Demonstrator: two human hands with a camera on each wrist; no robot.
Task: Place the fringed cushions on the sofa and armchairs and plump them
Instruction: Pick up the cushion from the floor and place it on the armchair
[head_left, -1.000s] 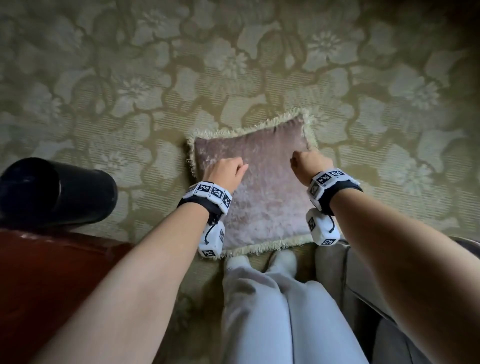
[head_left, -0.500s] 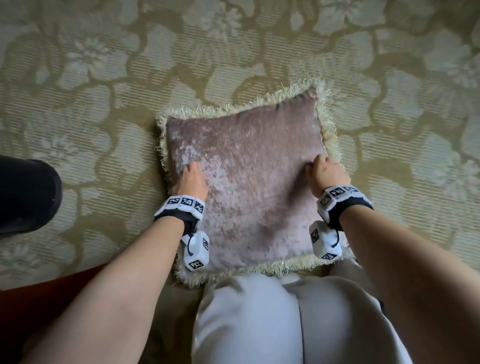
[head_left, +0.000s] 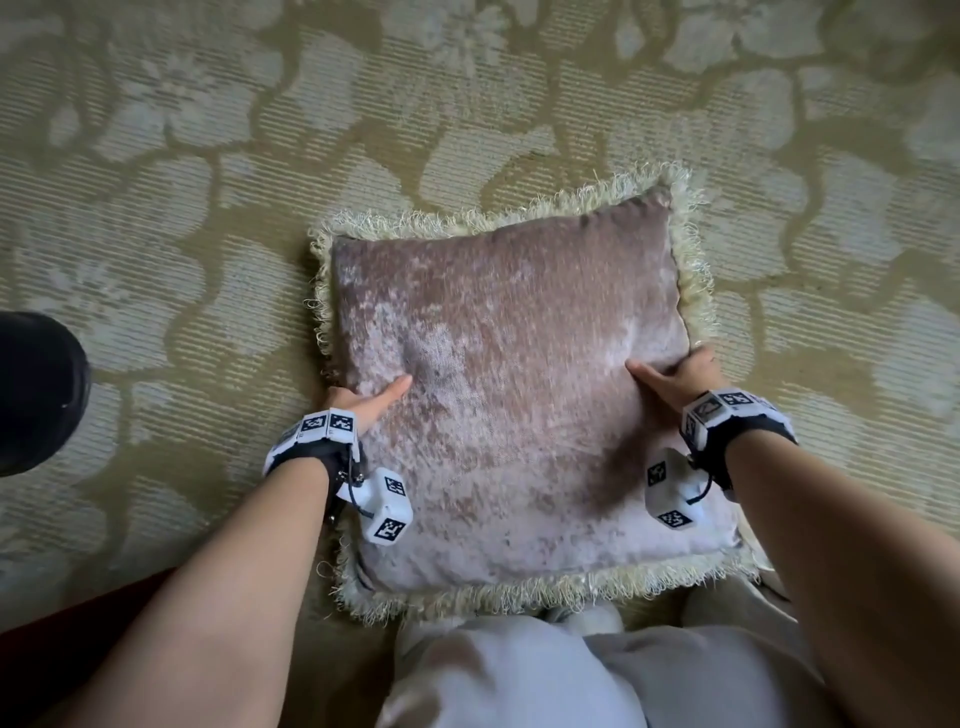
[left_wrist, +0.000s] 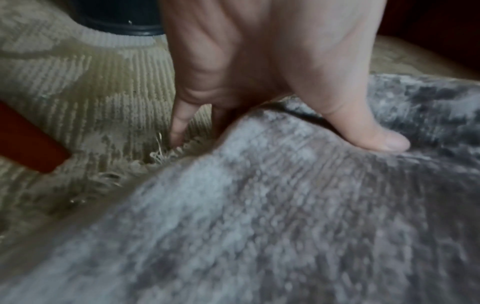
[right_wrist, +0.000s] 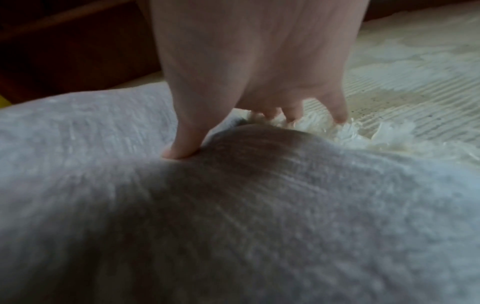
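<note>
A mauve velvet cushion (head_left: 509, 384) with a cream fringe lies on the floral carpet in front of my knees. My left hand (head_left: 363, 397) grips its left edge, thumb on the top face and fingers curled down past the fringe. My right hand (head_left: 675, 376) grips the right edge the same way. In the left wrist view the left hand (left_wrist: 259, 86) has its thumb pressed into the cushion (left_wrist: 259, 205). In the right wrist view the right hand (right_wrist: 259, 78) digs its thumb into the cushion (right_wrist: 233, 216), with its fingers in the fringe (right_wrist: 337, 131).
The green and pale floral carpet (head_left: 208, 208) surrounds the cushion. A black round object (head_left: 36, 389) stands at the left edge. Dark red wooden furniture (head_left: 78, 618) sits at the lower left. My legs in light trousers (head_left: 519, 675) are just below the cushion.
Both hands moved from the cushion's top face out to its side edges and took hold. The camera came closer, so the cushion looks larger.
</note>
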